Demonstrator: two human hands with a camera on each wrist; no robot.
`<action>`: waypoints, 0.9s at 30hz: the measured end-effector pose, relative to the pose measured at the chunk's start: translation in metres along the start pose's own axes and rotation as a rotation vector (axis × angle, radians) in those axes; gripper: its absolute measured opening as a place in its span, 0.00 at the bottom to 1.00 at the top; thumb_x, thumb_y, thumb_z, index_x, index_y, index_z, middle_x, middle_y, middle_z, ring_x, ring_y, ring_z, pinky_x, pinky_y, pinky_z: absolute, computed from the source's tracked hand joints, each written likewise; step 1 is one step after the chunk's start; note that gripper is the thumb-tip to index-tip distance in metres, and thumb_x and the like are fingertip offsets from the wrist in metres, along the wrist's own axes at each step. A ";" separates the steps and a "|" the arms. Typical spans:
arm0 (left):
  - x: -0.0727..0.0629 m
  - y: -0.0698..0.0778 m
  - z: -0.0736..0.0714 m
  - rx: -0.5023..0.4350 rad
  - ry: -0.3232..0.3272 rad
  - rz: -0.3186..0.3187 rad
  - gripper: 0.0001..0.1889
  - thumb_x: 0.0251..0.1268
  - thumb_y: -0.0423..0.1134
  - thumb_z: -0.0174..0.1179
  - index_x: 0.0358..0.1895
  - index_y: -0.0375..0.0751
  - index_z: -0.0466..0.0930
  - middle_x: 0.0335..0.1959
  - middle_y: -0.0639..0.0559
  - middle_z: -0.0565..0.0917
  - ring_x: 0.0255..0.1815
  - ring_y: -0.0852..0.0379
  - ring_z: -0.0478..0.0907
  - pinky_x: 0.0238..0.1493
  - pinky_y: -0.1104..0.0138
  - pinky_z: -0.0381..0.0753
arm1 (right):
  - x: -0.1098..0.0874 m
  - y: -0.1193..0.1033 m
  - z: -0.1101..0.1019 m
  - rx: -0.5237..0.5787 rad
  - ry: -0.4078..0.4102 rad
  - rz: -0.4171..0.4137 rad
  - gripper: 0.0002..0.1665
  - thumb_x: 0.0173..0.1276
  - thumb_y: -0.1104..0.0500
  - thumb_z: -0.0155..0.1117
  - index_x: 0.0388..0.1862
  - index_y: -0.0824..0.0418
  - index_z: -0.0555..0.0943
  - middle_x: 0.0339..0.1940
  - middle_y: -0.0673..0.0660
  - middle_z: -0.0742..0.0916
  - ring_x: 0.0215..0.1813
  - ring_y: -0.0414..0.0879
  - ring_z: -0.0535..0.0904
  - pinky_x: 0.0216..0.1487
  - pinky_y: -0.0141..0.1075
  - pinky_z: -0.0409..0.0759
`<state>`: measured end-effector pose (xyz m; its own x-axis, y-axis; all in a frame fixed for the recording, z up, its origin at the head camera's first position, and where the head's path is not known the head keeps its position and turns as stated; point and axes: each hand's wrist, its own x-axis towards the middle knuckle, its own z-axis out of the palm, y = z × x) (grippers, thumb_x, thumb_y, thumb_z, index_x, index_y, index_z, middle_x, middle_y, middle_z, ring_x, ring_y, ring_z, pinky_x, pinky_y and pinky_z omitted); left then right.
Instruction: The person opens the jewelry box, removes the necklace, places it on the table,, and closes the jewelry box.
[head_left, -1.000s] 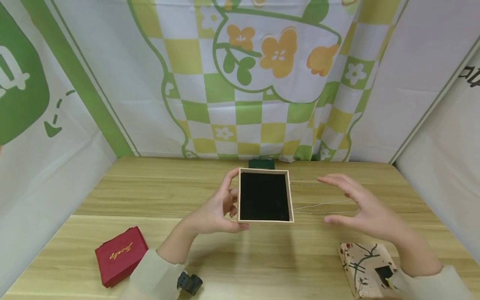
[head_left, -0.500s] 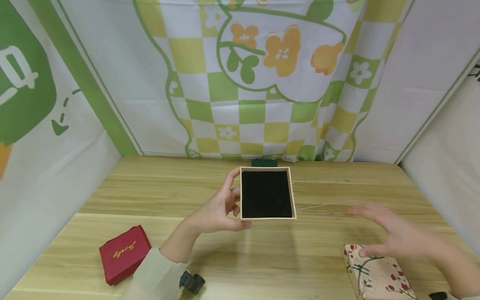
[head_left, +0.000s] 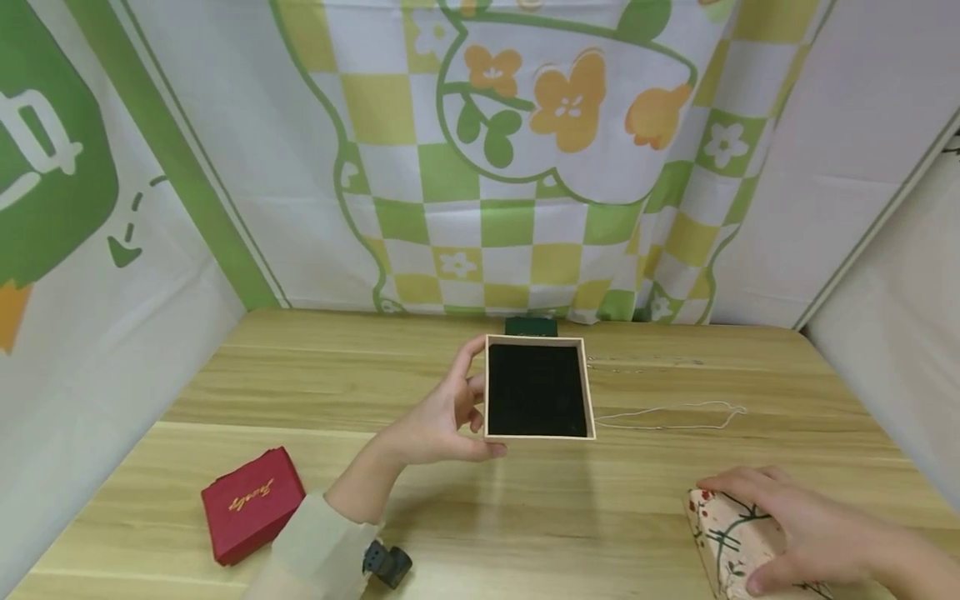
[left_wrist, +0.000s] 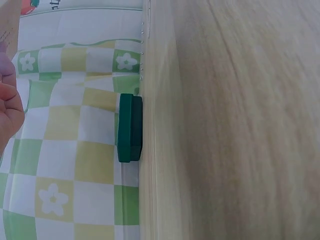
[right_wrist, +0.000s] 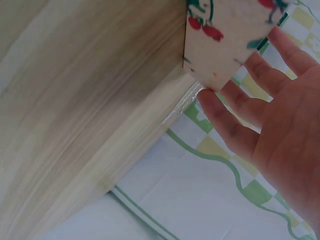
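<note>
My left hand (head_left: pixel 438 417) holds a small cardboard jewelry box (head_left: pixel 589 392) by its left side, thumb along the near edge. The box is tilted toward me, showing its black lining. In the left wrist view only a corner of the box (left_wrist: pixel 9 22) appears, beside the curled fingers. At the lower right, my right hand (head_left: pixel 817 525) lies over a beige, lid-like box piece (head_left: pixel 716 542) patterned with red flowers and green stems. In the right wrist view, nearly straight fingertips touch the edge of the floral piece (right_wrist: pixel 210 55); the thumb is out of sight there.
A red box (head_left: pixel 253 504) with gold lettering sits on the wooden table (head_left: pixel 300 375) at left. Behind the held box is a dark green box (head_left: pixel 531 326). Thin silver chains (head_left: pixel 675 406) lie at right. A patterned curtain (head_left: pixel 510 167) hangs behind the table.
My right hand has moved from beside the held box, down and right, onto the floral piece. The left hand keeps the jewelry box nearly still.
</note>
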<state>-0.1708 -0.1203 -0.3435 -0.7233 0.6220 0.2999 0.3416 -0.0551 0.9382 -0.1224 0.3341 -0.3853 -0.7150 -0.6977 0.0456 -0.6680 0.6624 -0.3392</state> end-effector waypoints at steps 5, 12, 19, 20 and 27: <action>-0.002 -0.001 0.000 0.007 0.011 -0.018 0.60 0.48 0.22 0.68 0.76 0.44 0.30 0.32 0.51 0.71 0.29 0.59 0.67 0.32 0.71 0.68 | -0.006 0.000 0.001 0.040 -0.085 0.016 0.62 0.48 0.37 0.79 0.78 0.51 0.59 0.71 0.46 0.70 0.63 0.27 0.60 0.41 0.28 0.73; -0.001 -0.001 -0.002 0.012 0.021 -0.026 0.60 0.48 0.23 0.68 0.76 0.45 0.29 0.30 0.49 0.66 0.28 0.54 0.64 0.31 0.68 0.68 | -0.010 -0.001 0.009 -0.074 -0.077 0.042 0.66 0.47 0.31 0.76 0.79 0.52 0.55 0.68 0.49 0.69 0.61 0.35 0.62 0.39 0.33 0.76; -0.002 -0.001 -0.001 0.013 0.019 -0.040 0.60 0.49 0.23 0.68 0.76 0.45 0.30 0.34 0.54 0.73 0.31 0.59 0.68 0.33 0.69 0.68 | -0.002 -0.010 0.005 -0.047 -0.014 0.094 0.65 0.43 0.39 0.83 0.77 0.54 0.59 0.62 0.53 0.73 0.48 0.29 0.63 0.35 0.27 0.70; -0.002 -0.001 -0.001 0.015 0.020 -0.038 0.60 0.49 0.23 0.68 0.76 0.45 0.30 0.35 0.54 0.74 0.31 0.60 0.69 0.33 0.70 0.68 | 0.000 -0.012 0.003 -0.028 -0.007 0.115 0.65 0.42 0.42 0.83 0.77 0.53 0.60 0.61 0.53 0.73 0.47 0.29 0.62 0.35 0.27 0.69; -0.001 0.000 -0.001 0.016 0.018 -0.032 0.60 0.50 0.22 0.68 0.76 0.44 0.30 0.34 0.54 0.72 0.31 0.61 0.68 0.33 0.71 0.68 | 0.023 -0.023 -0.018 -0.078 0.198 0.108 0.70 0.33 0.43 0.87 0.77 0.48 0.61 0.61 0.46 0.74 0.58 0.28 0.61 0.44 0.34 0.75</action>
<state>-0.1704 -0.1217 -0.3439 -0.7445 0.6091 0.2733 0.3282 -0.0227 0.9444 -0.1274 0.3080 -0.3596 -0.8046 -0.5596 0.1987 -0.5938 0.7549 -0.2785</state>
